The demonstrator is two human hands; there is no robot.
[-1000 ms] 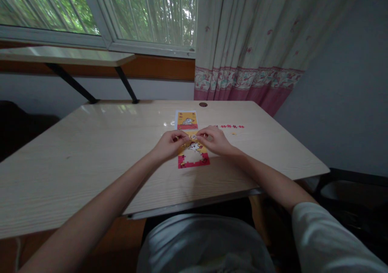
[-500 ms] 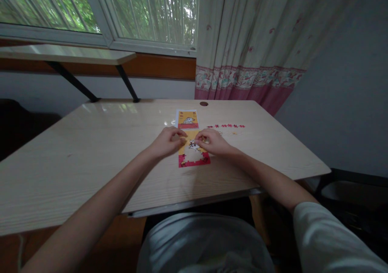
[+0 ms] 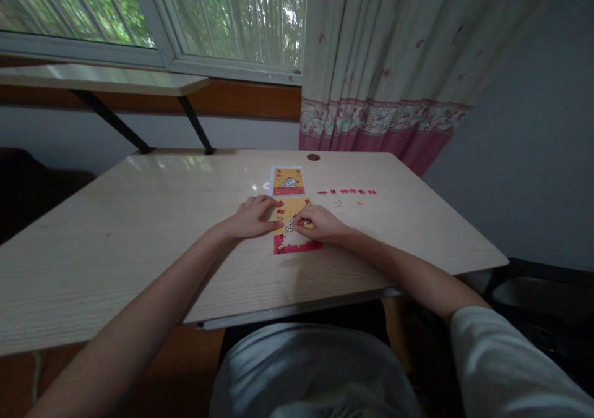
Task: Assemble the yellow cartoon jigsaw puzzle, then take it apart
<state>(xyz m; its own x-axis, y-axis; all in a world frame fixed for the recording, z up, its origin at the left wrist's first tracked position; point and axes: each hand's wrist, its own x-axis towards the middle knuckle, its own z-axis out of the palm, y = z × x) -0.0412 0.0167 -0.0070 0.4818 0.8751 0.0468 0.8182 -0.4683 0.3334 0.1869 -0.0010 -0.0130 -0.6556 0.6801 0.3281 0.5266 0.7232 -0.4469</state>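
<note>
On the pale worktop [image 3: 162, 220], centre: one yellow-and-red jigsaw [image 3: 292, 206], lying flat, with an unfilled gap showing low in its middle. Left hand [image 3: 250, 217]: fingers spreading wide, thumb well apart from them, resting at the jigsaw's left edge. Right hand [image 3: 325, 225]: thumb and fingertips pinching narrowly over the middle; whether they are holding a piece, cannot tell. Just beyond: one printed card [image 3: 288, 182], showing similar colours. To the right: one row of red pieces [image 3: 352, 191]; nearer, one small yellow piece [image 3: 361, 203]. Step in hand, by judgement: the right fingers are working at the picture's centre. Such close work is seemingly calling for small, light finger movements and a steady sheet.
</note>
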